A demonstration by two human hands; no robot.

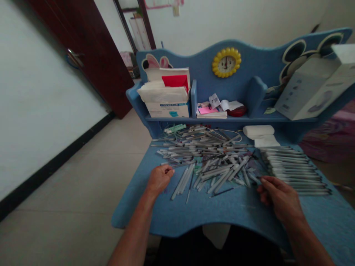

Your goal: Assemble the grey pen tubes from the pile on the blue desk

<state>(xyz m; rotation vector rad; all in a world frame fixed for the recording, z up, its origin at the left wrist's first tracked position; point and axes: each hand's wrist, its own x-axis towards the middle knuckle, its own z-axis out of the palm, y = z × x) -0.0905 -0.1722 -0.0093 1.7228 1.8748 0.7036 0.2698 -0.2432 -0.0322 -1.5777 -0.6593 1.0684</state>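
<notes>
Head cam: pen-like tubes [217, 171] heaped mid-desk [241, 210], w/ a neat row [299, 171] to the right & a small bundle [182, 181] on the left. L hand [160, 180] has fingers curled by the heap's L edge; can't tell if it grips anything. R hand [280, 197], fingers bent, is at a pale tube end on the heap's R side; pinch or mere touch, can't tell.

To handle well, IMO: take top/loose tubes first, pinch one near its end, slide out along its length so neighbours don't roll; don't bump the row.

Axes: row runs approx L-R, dark ends to the R. Bundle runs near-L to far-R. Heap's mixed: back ones mostly L-R, front ones diag., many rising away to the R.
</notes>
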